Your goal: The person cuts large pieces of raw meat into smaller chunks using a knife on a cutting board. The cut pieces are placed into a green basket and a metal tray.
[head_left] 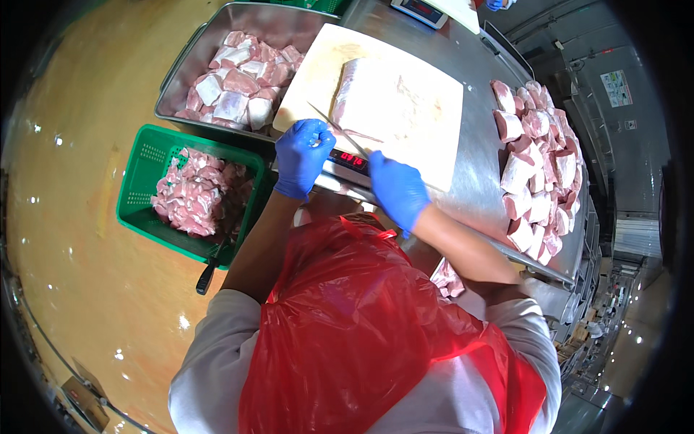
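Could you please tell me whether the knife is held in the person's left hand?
No, the blue-gloved right hand grips the knife, with its blade over the white cutting board.

- We have open steel on the tabletop (pixel 481 166) between the cutting board (pixel 441 94) and the meat pile (pixel 542 159) at its right edge.
- The knife (pixel 350 139) in our right hand (pixel 399 189) slants across our way at the board's near edge.
- The meat slab (pixel 372 98) blocks the board's middle; left of it, we could pass over bare board, up to the metal pan's (pixel 181 79) raised wall.
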Demonstrator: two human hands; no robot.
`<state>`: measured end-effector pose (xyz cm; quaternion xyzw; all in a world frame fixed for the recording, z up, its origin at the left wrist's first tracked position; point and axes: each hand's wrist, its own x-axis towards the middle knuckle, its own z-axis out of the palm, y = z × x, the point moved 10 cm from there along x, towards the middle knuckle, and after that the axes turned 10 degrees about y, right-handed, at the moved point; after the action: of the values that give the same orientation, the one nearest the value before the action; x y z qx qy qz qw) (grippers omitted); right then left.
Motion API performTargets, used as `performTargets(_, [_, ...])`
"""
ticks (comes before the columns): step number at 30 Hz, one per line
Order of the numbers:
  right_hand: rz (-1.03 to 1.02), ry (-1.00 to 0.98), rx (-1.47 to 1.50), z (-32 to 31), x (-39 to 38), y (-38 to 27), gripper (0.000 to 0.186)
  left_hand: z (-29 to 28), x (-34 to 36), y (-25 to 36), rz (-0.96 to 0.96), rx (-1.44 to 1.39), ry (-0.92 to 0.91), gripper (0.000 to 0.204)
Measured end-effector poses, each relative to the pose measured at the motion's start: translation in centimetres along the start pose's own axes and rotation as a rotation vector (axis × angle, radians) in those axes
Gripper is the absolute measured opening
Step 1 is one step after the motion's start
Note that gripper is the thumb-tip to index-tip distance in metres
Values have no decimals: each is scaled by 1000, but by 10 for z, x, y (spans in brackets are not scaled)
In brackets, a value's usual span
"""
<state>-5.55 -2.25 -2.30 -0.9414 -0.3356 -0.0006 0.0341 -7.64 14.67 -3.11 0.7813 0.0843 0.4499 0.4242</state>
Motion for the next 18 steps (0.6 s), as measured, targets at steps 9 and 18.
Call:
performTargets(9, [41, -118, -14, -78, -92, 100, 15, -165, -22, -122, -378, 364, 285, 18])
performTargets(18, [520, 365, 849, -70, -45, 92, 24, 39, 53, 1, 10, 161, -297, 62])
